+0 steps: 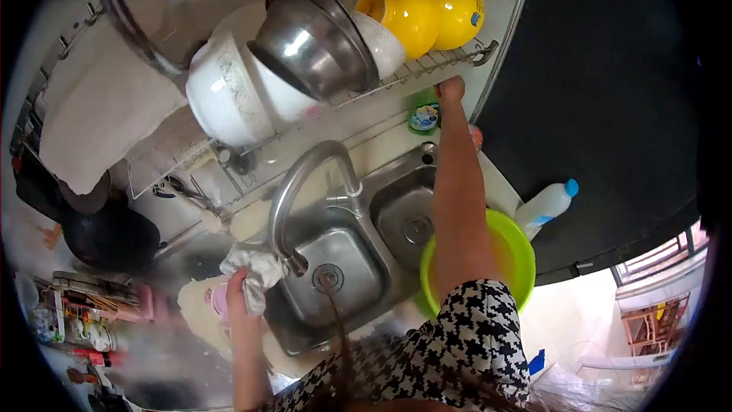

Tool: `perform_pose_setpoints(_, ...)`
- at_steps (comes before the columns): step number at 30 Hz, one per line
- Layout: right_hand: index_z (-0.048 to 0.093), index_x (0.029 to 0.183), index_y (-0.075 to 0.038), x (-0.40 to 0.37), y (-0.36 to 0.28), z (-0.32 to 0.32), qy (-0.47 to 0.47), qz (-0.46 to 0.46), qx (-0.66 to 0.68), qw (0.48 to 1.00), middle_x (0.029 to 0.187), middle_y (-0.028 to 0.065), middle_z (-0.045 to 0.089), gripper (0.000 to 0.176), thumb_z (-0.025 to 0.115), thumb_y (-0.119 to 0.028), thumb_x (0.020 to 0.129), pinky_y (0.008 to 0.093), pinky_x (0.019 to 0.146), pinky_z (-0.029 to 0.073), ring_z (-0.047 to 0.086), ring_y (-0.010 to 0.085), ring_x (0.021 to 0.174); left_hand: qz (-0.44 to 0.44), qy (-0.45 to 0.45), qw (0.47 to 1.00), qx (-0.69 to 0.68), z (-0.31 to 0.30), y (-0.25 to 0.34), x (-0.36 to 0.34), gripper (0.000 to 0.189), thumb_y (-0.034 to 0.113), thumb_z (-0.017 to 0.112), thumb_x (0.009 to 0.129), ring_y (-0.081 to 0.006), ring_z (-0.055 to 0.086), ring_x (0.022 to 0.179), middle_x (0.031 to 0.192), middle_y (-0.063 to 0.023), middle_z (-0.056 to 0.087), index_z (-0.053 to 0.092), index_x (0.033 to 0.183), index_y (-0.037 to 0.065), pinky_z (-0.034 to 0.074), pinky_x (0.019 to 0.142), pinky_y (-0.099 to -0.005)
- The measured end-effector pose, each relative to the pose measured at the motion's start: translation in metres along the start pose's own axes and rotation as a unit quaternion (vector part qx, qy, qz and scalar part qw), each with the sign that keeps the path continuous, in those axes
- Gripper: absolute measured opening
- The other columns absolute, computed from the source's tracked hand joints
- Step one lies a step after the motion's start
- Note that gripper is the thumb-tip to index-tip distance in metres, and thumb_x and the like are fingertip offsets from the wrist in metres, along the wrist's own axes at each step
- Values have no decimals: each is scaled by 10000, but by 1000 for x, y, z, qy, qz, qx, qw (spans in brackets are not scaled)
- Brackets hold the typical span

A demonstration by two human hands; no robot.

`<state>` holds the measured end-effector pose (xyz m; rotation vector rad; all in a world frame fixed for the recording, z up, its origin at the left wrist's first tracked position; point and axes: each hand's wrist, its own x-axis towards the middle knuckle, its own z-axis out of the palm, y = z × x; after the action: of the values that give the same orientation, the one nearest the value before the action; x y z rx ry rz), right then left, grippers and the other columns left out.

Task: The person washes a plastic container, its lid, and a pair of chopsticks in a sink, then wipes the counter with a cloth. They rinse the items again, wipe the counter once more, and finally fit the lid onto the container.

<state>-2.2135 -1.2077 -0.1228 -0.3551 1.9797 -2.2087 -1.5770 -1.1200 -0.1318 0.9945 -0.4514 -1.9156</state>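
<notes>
Left hand [238,294] grasped white cloth [264,273], eight o'clock; right hand [451,90] at green bottle [424,116], one o'clock — couldn't tell grip; loose hold risked tipping it.

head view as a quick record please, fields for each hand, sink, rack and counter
left hand: holding a crumpled white cloth
right hand: at the top of a green bottle; grip unclear
sink: stainless steel, two basins, curved faucet
dish rack: metal bowl, white bowls, two yellow bowls
right side: lime-green basin, white bottle with blue cap
</notes>
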Motion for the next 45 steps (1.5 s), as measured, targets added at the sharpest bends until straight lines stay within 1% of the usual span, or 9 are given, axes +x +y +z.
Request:
perform_pose_setpoints(3, 559, 918, -37, 41, 17, 27, -51, -2, 170, 984, 737, 111, 597, 226, 477, -234, 844, 350, 493, 427, 553, 209, 564, 151, 46, 937, 313, -14, -8, -12, 271, 169, 504, 860, -69, 501, 775, 886, -20, 551, 505, 1097, 38, 400, 670, -191)
perform_pose_setpoints(5, 553, 961, -44, 68, 31, 39, -104, -42, 344, 932, 772, 130, 617, 244, 486, -236, 825, 390, 509, 438, 585, 241, 614, 146, 4, 950, 277, 14, -6, -33, 230, 184, 475, 882, -67, 497, 729, 831, -1, 544, 538, 1064, 59, 402, 613, -202)
perform_pose_setpoints(9, 551, 943, -51, 77, 22, 41, -76, 8, 259, 963, 764, 114, 603, 228, 483, -238, 831, 370, 501, 429, 571, 225, 605, 237, 81, 873, 418, 9, -18, -36, 238, 205, 456, 892, -86, 524, 720, 828, -6, 561, 561, 1031, 42, 426, 603, -220)
perform_pose_setpoints(11, 550, 934, -55, 80, 20, 42, -71, 14, 239, 968, 759, 106, 596, 221, 482, -239, 834, 360, 497, 425, 563, 217, 600, 51, 75, 994, 60, 15, -16, -25, 260, 220, 454, 888, -126, 565, 754, 852, -33, 587, 559, 1026, 25, 456, 639, -241)
perform_pose_setpoints(23, 544, 880, -76, 70, 31, 34, -49, -10, 133, 990, 733, 58, 556, 186, 472, -245, 851, 301, 471, 398, 519, 171, 573, 10, 60, 998, -15, -7, -22, -10, 219, 192, 507, 846, -188, 608, 731, 837, -60, 607, 543, 1022, 67, 514, 626, -299)
perform_pose_setpoints(28, 541, 857, -85, 64, 102, 15, 41, -199, 25, 979, 723, 38, 539, 178, 468, -248, 858, 276, 460, 386, 501, 152, 562, 24, 16, 999, -39, -3, -15, -21, 190, 143, 501, 847, -224, 602, 825, 897, -77, 606, 535, 1006, 47, 500, 746, -344)
perform_pose_setpoints(32, 512, 791, -145, -70, 41, -16, -9, 367, 359, 858, 555, -16, 374, 179, 447, -293, 868, 232, 415, 323, 348, 114, 430, 22, 27, 999, 8, -30, -23, 2, 205, 156, 505, 851, -216, 602, 825, 912, -80, 610, 538, 1014, 36, 503, 740, -330)
perform_pose_setpoints(34, 506, 798, -158, -126, 70, -8, -12, 260, 440, 860, 521, -40, 324, 197, 442, -329, 872, 227, 375, 265, 292, 101, 394, 4, 13, 1000, 6, -16, -24, 1, 224, 163, 508, 851, -215, 602, 830, 920, -81, 610, 535, 1034, 35, 504, 740, -330)
perform_pose_setpoints(45, 498, 841, -125, -450, 78, -20, -250, 477, 296, 789, 536, -46, 338, 162, 471, -272, 902, 245, 371, 256, 313, 84, 421, -47, -4, 998, 36, -28, -4, -10, 279, 203, 514, 861, -200, 579, 839, 957, -69, 584, 523, 1086, 38, 485, 738, -323)
